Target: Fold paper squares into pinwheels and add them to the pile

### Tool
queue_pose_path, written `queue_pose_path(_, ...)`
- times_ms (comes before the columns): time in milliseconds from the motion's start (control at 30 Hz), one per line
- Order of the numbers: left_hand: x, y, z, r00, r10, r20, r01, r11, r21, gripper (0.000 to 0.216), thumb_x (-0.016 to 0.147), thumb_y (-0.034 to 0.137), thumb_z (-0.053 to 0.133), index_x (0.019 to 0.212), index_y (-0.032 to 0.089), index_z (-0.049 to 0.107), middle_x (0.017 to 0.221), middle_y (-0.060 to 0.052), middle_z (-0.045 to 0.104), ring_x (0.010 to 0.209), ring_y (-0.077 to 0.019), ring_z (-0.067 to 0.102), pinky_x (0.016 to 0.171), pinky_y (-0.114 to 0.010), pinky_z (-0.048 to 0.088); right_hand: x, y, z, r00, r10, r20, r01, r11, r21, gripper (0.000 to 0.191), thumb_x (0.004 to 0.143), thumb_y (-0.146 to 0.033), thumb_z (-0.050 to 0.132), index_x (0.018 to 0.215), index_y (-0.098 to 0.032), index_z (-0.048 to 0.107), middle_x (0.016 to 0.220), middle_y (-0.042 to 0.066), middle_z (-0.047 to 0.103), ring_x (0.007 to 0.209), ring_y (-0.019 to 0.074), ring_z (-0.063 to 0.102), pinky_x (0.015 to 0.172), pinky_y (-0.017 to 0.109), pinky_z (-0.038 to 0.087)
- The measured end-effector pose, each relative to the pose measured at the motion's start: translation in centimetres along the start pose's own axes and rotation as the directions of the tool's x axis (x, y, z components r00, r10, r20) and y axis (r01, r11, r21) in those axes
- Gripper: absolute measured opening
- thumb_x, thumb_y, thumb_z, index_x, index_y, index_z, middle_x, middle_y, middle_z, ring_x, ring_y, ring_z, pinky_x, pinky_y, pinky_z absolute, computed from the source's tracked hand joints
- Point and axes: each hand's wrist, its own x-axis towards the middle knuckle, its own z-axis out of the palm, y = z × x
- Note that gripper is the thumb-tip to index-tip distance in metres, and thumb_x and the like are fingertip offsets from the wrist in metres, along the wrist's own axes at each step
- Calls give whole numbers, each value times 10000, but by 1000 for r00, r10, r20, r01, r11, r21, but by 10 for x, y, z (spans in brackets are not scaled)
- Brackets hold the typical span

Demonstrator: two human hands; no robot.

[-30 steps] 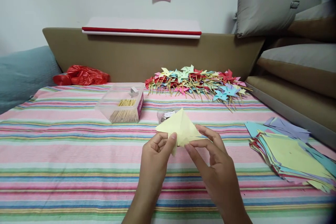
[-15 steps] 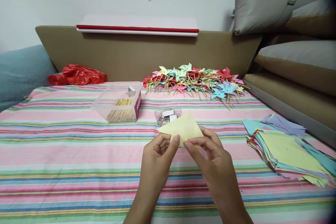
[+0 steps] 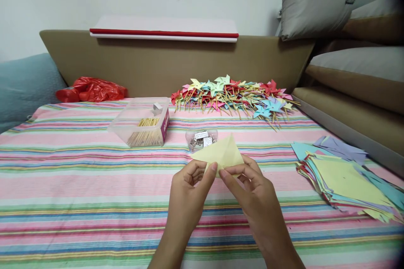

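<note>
**Both hands pinch a folded yellow sheet over the striped tabletop**

- Striped tabletop (image 3: 78, 185): broad open cloth to the left of the hands and in front of them. The far edge is closed off by a brown padded board (image 3: 158, 65), and brown cushions close off the right edge.
- Pile of paper pinwheels (image 3: 230, 96): lies along the far edge, right of centre, with the sticks pointing all ways.
- Stack of coloured paper squares (image 3: 347, 180): near the right edge, fanned out loosely, well apart from the hands.
- Clear plastic box (image 3: 140, 122): lid off, left of centre. Thin wooden sticks (image 3: 143, 136) lie in its bottom.
- Red plastic bag (image 3: 91, 90): far left corner, against the board.
- Small clear tub (image 3: 202, 138): just behind the folded sheet. It holds small metal bits, too small to make out.
- Yellow paper (image 3: 221, 153): folded to a triangle, held up off the cloth at centre, with its point away from the person.
- Left hand (image 3: 186, 193): thumb and forefinger closed on the sheet's near edge.
- Right hand (image 3: 255, 197): the same pinch, with fingertips almost touching the left's.
</note>
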Motion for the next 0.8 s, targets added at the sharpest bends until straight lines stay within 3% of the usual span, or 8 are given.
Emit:
queue_pose_path(500, 0, 2, 1, 999, -42, 6, 42, 998, -47, 259, 811, 374, 766, 702, 162, 666, 626, 30, 583, 620, -101, 516, 593, -198, 418, 0, -2, 4, 1000, -21, 16, 21, 999, 46, 253, 753, -443, 771, 686, -218, 679, 1085, 52, 617, 975, 247, 644, 884, 382, 494)
queue_pose_path(800, 1, -3, 0, 998, -66, 10, 66, 994, -90, 188, 787, 326, 802, 756, 161, 719, 668, 15, 660, 658, -106, 578, 619, -193, 452, 0, 1, 2, 996, -86, 9, 86, 995, -56, 223, 782, -419, 748, 698, -223, 681, 1078, 51, 602, 1037, 262, 627, 944, 414, 464)
